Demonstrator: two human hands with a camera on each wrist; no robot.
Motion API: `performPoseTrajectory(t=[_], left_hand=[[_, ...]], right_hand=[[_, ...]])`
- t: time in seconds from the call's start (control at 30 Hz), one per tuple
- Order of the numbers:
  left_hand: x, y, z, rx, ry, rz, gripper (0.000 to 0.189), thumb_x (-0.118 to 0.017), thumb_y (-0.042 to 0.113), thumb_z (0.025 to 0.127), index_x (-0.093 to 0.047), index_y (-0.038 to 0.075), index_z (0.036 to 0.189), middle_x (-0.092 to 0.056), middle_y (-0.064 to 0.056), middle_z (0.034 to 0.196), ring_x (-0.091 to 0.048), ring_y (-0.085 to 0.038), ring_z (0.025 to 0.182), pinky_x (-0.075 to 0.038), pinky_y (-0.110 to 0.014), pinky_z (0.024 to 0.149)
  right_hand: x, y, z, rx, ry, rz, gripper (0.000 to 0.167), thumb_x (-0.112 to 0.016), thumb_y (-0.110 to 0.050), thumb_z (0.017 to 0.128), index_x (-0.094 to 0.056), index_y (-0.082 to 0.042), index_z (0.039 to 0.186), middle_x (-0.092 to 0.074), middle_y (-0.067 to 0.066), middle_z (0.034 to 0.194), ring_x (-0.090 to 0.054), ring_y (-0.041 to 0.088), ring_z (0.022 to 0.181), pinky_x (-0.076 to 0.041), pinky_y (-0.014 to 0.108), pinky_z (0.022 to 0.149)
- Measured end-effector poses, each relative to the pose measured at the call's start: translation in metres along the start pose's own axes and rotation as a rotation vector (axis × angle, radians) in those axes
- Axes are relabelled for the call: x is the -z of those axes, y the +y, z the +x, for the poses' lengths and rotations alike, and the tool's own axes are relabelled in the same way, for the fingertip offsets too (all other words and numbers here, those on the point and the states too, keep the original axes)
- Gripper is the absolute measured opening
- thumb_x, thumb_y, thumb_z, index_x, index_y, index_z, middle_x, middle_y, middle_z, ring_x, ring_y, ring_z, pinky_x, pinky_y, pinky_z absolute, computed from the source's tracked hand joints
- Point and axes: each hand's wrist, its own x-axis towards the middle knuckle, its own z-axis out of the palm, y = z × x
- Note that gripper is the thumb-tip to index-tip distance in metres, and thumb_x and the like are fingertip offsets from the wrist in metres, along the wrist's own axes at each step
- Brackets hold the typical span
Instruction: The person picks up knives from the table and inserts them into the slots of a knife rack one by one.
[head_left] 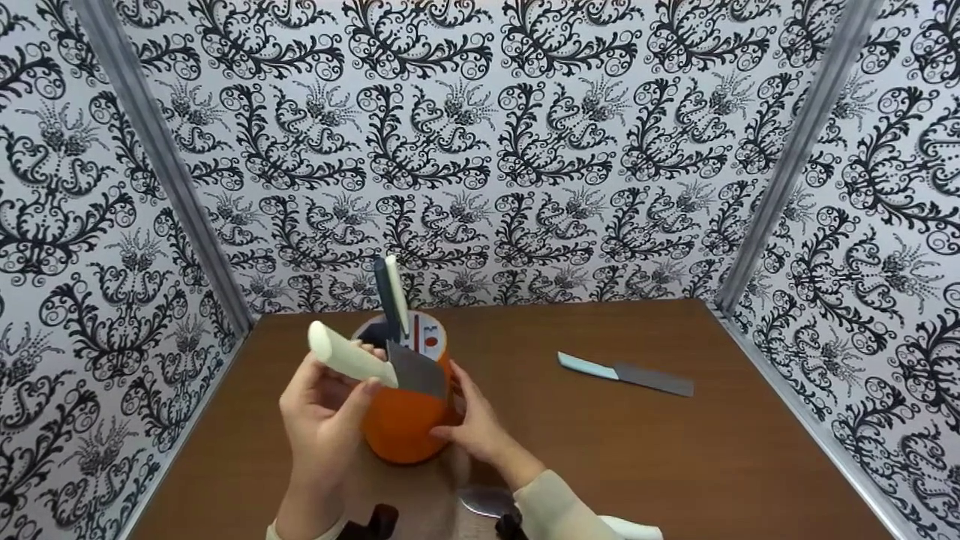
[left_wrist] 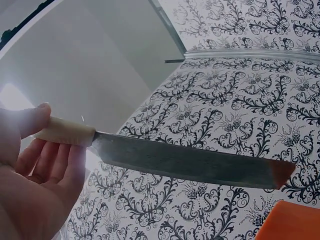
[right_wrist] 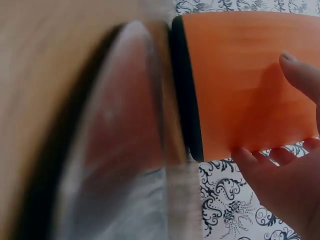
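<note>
My left hand (head_left: 319, 427) holds a knife (head_left: 349, 356) by its cream handle, thumb on one side and fingers on the other. In the left wrist view the broad grey blade (left_wrist: 185, 157) stretches to the right, with an orange reflection near its tip. An orange cylindrical knife block (head_left: 405, 427) stands upright just beyond, and the blade overlaps its near top edge in the head view. My right hand (head_left: 480, 427) grips the block's right side, thumb in front; the right wrist view shows fingers around the orange wall (right_wrist: 235, 85). Two knives, dark-handled (head_left: 386, 296) and cream-handled (head_left: 398, 289), stand in its top.
A knife with a pale blue handle (head_left: 589, 366) lies on the brown table (head_left: 637, 450) at the right. Another blade (head_left: 486, 501) lies near the front, partly under my right forearm, with a white handle (head_left: 634, 528) beyond the sleeve. Patterned walls (head_left: 487, 150) enclose the table.
</note>
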Motion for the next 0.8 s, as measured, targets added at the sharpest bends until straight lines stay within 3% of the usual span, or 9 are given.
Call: performPoseTrajectory(t=[0.17, 0.37, 0.53, 0.63, 0.8], left_hand=[[-0.002, -0.006, 0.000, -0.050, 0.053, -0.009, 0.035, -0.069, -0.024, 0.086, -0.059, -0.022, 0.120, -0.076, -0.010, 0.112, -0.077, -0.022, 0.105, -0.063, -0.033, 0.096], [-0.007, -0.014, 0.000, -0.086, 0.082, 0.003, 0.035, -0.067, -0.023, 0.087, -0.063, -0.015, 0.121, -0.075, -0.009, 0.114, -0.076, -0.021, 0.107, -0.062, -0.032, 0.097], [-0.009, -0.022, 0.008, -0.137, 0.103, 0.005, 0.034, -0.067, -0.021, 0.089, -0.065, -0.011, 0.122, -0.074, -0.011, 0.114, -0.075, -0.022, 0.108, -0.062, -0.033, 0.098], [-0.008, -0.027, 0.017, -0.164, 0.147, 0.016, 0.035, -0.064, -0.023, 0.089, -0.065, -0.011, 0.121, -0.073, -0.012, 0.113, -0.073, -0.021, 0.108, -0.061, -0.032, 0.099], [-0.004, -0.036, 0.028, -0.146, 0.214, 0.055, 0.037, -0.059, -0.026, 0.088, -0.062, -0.012, 0.122, -0.070, -0.015, 0.114, -0.071, -0.019, 0.108, -0.060, -0.030, 0.100]], right_hand=[[-0.004, 0.003, 0.001, -0.002, 0.046, -0.030, 0.104, -0.089, -0.003, 0.084, -0.028, -0.014, 0.168, -0.040, 0.018, 0.166, -0.043, 0.043, 0.152, -0.041, 0.055, 0.122], [-0.001, 0.002, 0.001, -0.035, 0.050, -0.060, 0.102, -0.089, -0.008, 0.085, -0.030, -0.023, 0.167, -0.042, 0.012, 0.167, -0.045, 0.038, 0.152, -0.041, 0.058, 0.122], [0.001, 0.000, 0.000, -0.065, 0.054, -0.082, 0.101, -0.087, -0.006, 0.087, -0.030, -0.028, 0.167, -0.041, 0.009, 0.168, -0.045, 0.034, 0.153, -0.039, 0.058, 0.123], [-0.001, -0.001, 0.000, -0.046, 0.041, -0.059, 0.100, -0.085, -0.004, 0.088, -0.028, -0.025, 0.168, -0.040, 0.009, 0.168, -0.044, 0.035, 0.153, -0.039, 0.057, 0.123], [-0.005, 0.001, 0.001, 0.002, 0.040, -0.037, 0.100, -0.085, -0.004, 0.087, -0.028, -0.016, 0.168, -0.041, 0.011, 0.166, -0.045, 0.037, 0.150, -0.040, 0.054, 0.123]])
